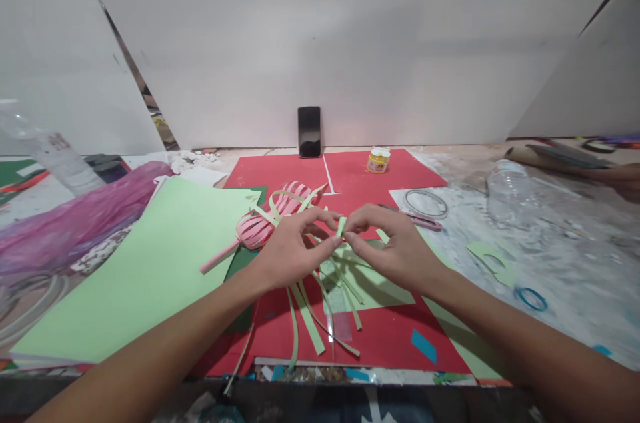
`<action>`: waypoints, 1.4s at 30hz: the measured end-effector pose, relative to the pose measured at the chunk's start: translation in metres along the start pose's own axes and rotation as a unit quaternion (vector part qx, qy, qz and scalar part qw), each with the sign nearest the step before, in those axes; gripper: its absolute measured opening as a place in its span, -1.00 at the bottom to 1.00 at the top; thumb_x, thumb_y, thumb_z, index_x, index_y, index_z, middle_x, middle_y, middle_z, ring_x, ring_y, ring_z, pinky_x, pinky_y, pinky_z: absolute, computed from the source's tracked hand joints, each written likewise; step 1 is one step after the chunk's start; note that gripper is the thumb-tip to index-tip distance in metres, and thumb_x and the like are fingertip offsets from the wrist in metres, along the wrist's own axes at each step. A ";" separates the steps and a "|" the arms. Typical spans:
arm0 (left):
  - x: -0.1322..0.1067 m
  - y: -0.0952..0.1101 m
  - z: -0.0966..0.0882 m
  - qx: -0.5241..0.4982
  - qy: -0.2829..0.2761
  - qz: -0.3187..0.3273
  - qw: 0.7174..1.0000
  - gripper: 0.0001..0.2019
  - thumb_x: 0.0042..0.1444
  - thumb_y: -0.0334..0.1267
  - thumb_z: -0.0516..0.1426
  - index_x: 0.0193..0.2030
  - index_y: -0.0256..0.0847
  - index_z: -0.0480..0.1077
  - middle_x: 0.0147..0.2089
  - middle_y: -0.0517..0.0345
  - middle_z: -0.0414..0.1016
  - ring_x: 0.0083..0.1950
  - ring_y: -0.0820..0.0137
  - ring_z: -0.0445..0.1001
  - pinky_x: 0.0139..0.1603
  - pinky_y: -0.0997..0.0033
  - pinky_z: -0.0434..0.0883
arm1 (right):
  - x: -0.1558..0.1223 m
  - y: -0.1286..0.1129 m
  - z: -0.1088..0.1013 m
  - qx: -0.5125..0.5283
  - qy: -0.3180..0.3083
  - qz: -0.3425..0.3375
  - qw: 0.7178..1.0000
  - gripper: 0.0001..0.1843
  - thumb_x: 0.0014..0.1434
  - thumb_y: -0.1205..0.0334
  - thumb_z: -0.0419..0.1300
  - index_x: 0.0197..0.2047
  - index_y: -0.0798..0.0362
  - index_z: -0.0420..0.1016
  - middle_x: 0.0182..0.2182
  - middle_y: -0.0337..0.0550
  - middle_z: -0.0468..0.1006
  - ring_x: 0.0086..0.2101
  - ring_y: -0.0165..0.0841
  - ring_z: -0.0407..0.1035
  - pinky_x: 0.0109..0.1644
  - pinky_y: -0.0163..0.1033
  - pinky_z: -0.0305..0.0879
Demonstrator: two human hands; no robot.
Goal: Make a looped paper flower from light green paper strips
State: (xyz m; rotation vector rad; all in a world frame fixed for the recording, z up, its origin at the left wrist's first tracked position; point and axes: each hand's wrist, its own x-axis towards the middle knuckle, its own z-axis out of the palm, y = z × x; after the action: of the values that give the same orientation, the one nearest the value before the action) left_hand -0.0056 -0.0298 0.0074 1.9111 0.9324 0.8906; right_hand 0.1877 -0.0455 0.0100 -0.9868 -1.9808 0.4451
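Both hands meet over the middle of the table, pinching one pale green paper strip (341,225) between their fingertips. My left hand (295,239) is closed on the strip's left side. From the right, my right hand (387,239) grips the same strip with thumb and forefinger. Several loose green strips (311,323) hang and spread below the hands. Just left of my left hand lies a pink paper ornament (254,231) of curved strips with a rolled pink stick (220,256). Beneath the hands are a light green sheet (385,286) and red paper (280,336).
A stack of green paper (165,243) lies left, beside a pink plastic bag (115,203). A phone (309,132) leans on the back wall; a yellow-labelled jar (378,161) stands nearby. To the right are a pink-handled tool (425,221), a clear bottle (507,193) and a blue ring (531,299).
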 end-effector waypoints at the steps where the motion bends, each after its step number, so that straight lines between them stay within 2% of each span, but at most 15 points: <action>1: 0.000 -0.001 0.000 -0.006 -0.004 0.001 1.000 -0.80 0.15 -0.14 0.15 -0.21 -0.24 0.37 0.06 -0.02 0.46 -0.27 0.42 0.55 -0.31 0.44 0.50 | 0.000 0.001 0.000 -0.001 -0.006 -0.006 1.000 -0.91 0.13 0.39 0.17 -0.36 0.03 0.47 -0.38 -0.19 0.53 -0.35 -0.38 0.40 -0.24 -0.26 0.34; 4: 0.000 -0.003 0.001 0.009 -0.003 0.010 1.000 -0.84 0.16 -0.18 0.15 -0.23 -0.23 0.37 0.00 0.03 0.50 -0.30 0.43 0.55 -0.31 0.45 0.50 | 0.000 0.002 -0.001 0.000 -0.012 -0.010 1.000 -0.91 0.14 0.39 0.17 -0.35 0.04 0.45 -0.37 -0.19 0.52 -0.35 -0.39 0.39 -0.24 -0.27 0.33; 8: -0.002 -0.002 0.003 0.078 0.010 0.031 0.996 -0.88 0.16 -0.24 0.11 -0.21 -0.21 0.39 -0.11 0.07 0.54 -0.30 0.40 0.56 -0.34 0.48 0.47 | 0.000 0.001 0.001 -0.001 -0.009 -0.005 1.000 -0.91 0.14 0.40 0.16 -0.36 0.03 0.44 -0.41 -0.20 0.51 -0.39 -0.39 0.38 -0.28 -0.28 0.34; 12: -0.005 0.000 0.007 0.178 0.011 0.056 0.982 -0.83 0.18 -0.28 0.05 -0.12 -0.19 0.39 -0.27 0.09 0.56 -0.30 0.34 0.55 -0.38 0.45 0.42 | -0.001 0.000 0.003 -0.008 -0.009 -0.003 1.000 -0.91 0.13 0.40 0.15 -0.37 0.04 0.42 -0.43 -0.20 0.51 -0.40 -0.39 0.39 -0.30 -0.28 0.35; 15: -0.007 0.001 0.010 0.218 0.010 0.070 0.973 -0.81 0.20 -0.31 -0.01 -0.15 -0.20 0.41 -0.33 0.09 0.54 -0.31 0.33 0.52 -0.37 0.44 0.38 | -0.001 0.000 0.004 -0.017 -0.003 -0.005 1.000 -0.91 0.11 0.40 0.15 -0.40 0.04 0.40 -0.46 -0.22 0.50 -0.43 -0.39 0.37 -0.33 -0.28 0.32; 19: -0.005 0.000 0.010 0.194 0.021 0.070 0.978 -0.83 0.21 -0.30 0.00 -0.17 -0.22 0.41 -0.26 0.08 0.55 -0.28 0.35 0.52 -0.34 0.44 0.37 | -0.001 -0.001 0.003 -0.009 -0.010 0.011 1.000 -0.92 0.12 0.39 0.15 -0.39 0.05 0.40 -0.47 -0.23 0.48 -0.44 -0.41 0.35 -0.33 -0.29 0.31; 25: 0.000 0.000 0.007 0.163 0.034 0.022 0.986 -0.79 0.25 -0.20 0.01 -0.23 -0.24 0.41 -0.32 0.08 0.51 -0.32 0.36 0.50 -0.37 0.44 0.36 | -0.001 0.000 0.001 0.042 -0.036 0.069 0.996 -0.92 0.20 0.31 0.12 -0.33 0.05 0.42 -0.44 -0.22 0.52 -0.40 -0.41 0.40 -0.33 -0.31 0.32; 31: -0.002 0.004 0.006 0.121 0.011 0.028 0.992 -0.80 0.24 -0.16 0.03 -0.19 -0.23 0.39 -0.24 0.08 0.48 -0.28 0.38 0.48 -0.35 0.44 0.38 | 0.000 -0.001 0.001 0.062 -0.035 0.084 0.994 -0.93 0.19 0.30 0.14 -0.33 0.06 0.42 -0.44 -0.22 0.52 -0.40 -0.40 0.41 -0.33 -0.32 0.33; 34: -0.003 0.005 0.007 0.130 0.013 0.054 0.990 -0.88 0.16 -0.22 0.11 -0.28 -0.24 0.35 -0.27 0.13 0.44 -0.30 0.41 0.45 -0.31 0.44 0.38 | 0.000 -0.002 0.000 0.060 -0.041 0.091 0.993 -0.94 0.17 0.32 0.15 -0.34 0.06 0.43 -0.43 -0.21 0.53 -0.39 -0.40 0.41 -0.32 -0.31 0.32; 37: -0.002 0.006 0.007 0.138 0.016 0.074 0.987 -0.92 0.13 -0.33 0.09 -0.38 -0.23 0.32 -0.30 0.14 0.42 -0.25 0.40 0.43 -0.29 0.45 0.37 | 0.000 -0.003 0.000 0.063 -0.053 0.096 0.992 -0.94 0.18 0.32 0.15 -0.34 0.06 0.43 -0.43 -0.23 0.52 -0.39 -0.42 0.40 -0.31 -0.32 0.31; 42: 0.000 0.006 0.004 0.098 0.012 0.051 0.994 -0.87 0.15 -0.35 0.07 -0.41 -0.24 0.39 -0.24 0.12 0.44 -0.23 0.42 0.43 -0.33 0.50 0.38 | 0.000 -0.002 0.000 0.075 -0.062 0.100 0.990 -0.91 0.21 0.25 0.14 -0.31 0.05 0.44 -0.42 -0.22 0.52 -0.37 -0.42 0.39 -0.27 -0.32 0.31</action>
State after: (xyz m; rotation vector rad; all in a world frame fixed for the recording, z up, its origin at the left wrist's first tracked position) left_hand -0.0001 -0.0332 0.0105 2.1354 0.9750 0.9105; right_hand 0.1870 -0.0469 0.0111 -1.0875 -1.9323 0.7715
